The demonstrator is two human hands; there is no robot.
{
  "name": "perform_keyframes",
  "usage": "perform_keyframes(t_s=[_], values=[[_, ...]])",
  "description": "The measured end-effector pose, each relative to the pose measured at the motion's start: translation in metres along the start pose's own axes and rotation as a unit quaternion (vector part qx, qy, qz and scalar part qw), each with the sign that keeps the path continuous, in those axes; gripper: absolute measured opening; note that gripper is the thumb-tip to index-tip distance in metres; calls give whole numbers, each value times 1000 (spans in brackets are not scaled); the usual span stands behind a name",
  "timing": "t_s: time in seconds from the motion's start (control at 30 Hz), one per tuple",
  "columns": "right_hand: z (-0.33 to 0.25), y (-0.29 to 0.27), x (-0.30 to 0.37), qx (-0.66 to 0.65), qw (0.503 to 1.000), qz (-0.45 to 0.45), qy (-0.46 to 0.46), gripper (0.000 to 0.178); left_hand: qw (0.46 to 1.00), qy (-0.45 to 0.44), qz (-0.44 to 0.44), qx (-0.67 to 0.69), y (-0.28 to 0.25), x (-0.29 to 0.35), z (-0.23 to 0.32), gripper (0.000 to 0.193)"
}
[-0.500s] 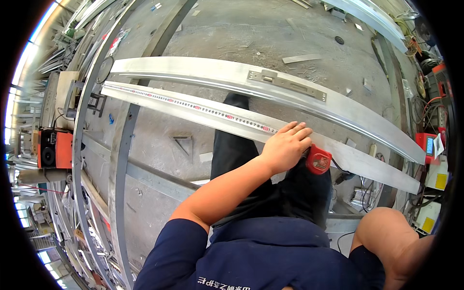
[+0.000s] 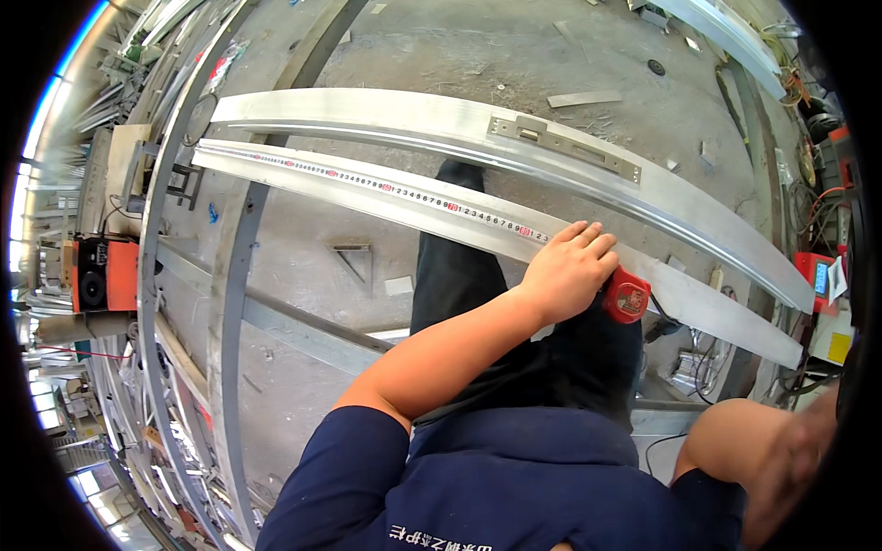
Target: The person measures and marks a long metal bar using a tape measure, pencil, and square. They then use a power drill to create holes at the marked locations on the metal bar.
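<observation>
My left hand [image 2: 570,268] is closed over a tape measure, its fingers close together across the blade beside the red case [image 2: 627,296]. The pulled-out white blade [image 2: 423,194] runs leftward along a long, flat silver metal bar [image 2: 726,323], almost to its far left end. The case hangs at the bar's near edge, just right of my hand. My right hand [image 2: 801,459] is at the lower right rim, blurred by motion and away from the bar; its fingers cannot be made out. Beyond lies a second silver metal profile [image 2: 367,108] with a slotted lock plate [image 2: 565,149] on it.
Grey steel frame beams [image 2: 227,321] support the bars at left. An orange-red machine [image 2: 108,274] stands far left, and a red unit with a small screen [image 2: 816,275] at right. A triangular metal bracket [image 2: 354,264] and offcuts lie on the concrete floor, with cables at right.
The view has shifted slightly, so the bars sit a little higher. My left hand stays on the tape measure. My right hand has come further up into view at the right rim.
</observation>
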State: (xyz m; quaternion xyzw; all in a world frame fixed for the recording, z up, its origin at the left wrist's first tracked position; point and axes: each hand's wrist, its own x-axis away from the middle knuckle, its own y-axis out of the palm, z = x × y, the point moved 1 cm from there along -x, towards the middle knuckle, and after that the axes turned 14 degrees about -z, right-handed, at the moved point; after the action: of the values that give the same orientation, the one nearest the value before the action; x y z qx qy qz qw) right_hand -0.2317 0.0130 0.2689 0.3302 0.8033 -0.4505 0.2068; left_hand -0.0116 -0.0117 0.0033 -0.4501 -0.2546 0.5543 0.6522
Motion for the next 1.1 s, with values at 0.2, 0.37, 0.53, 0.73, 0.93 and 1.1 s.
perform_keyframes(t_s=[0.2, 0.37, 0.53, 0.73, 0.93, 1.1], values=[[100, 117, -42, -258, 918, -73, 294, 17, 999, -34, -10, -14, 16, -20, 9, 25], [149, 228, -41, -461, 786, -61, 407, 21, 990, -96, 55, 88, 56, -26, 12, 27], [156, 261, -32, -335, 839, -135, 406, 18, 990, -43, 133, -2, 33, -25, 19, 18], [158, 266, -29, -184, 927, -151, 291, 17, 998, 5, 55, 6, 16, -19, 7, 21], [163, 270, -36, -217, 902, -162, 336, 17, 992, -49, 120, 3, 39, -24, 17, 23], [163, 275, -34, -228, 896, -159, 346, 17, 986, -78, 146, 20, 45, -28, 23, 22]])
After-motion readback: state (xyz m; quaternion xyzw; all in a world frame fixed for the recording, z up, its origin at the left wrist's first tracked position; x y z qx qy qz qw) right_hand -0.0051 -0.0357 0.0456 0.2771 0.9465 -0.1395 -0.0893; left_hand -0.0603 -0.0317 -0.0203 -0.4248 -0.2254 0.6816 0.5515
